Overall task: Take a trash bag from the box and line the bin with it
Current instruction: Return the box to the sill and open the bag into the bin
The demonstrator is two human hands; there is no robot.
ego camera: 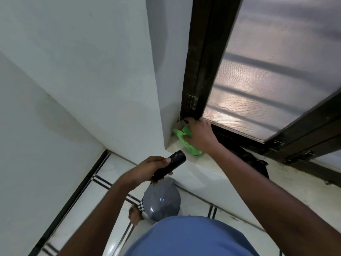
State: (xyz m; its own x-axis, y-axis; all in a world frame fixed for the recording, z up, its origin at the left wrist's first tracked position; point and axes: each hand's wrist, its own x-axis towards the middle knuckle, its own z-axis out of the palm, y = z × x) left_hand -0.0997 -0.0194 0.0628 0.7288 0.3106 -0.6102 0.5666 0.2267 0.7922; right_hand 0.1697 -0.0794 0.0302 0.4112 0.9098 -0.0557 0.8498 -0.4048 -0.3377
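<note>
Shirt: your blue shirt [190,237] fills the bottom edge, nearest the camera.
Foot: your bare foot [134,215] on the white tiled floor [110,228], just left of the bin.
Bin: grey bin with domed lid [161,202] stands on the floor below your left hand, lid on, no liner visible.
Left hand: your left hand [147,169] is held above the bin, fingers wrapped around the black roll, thumb along its top.
Bag roll: black roll of trash bags [170,165], tilted, far end pointing up and right, free of the ledge.
Ledge: pale stone ledge [184,154] under the window, running right past the corner of the wall.
Right hand: your right hand [200,136] reaches out to the ledge corner, palm down on the green box; fingers curl over its far end, cannot tell how tight the hold is.
Box: green box [181,134] lies flat on the ledge, tucked against the wall corner and dark window frame [201,61], mostly covered by your hand.
Window: frosted pane [276,71] behind the frame, bars showing through.
</note>
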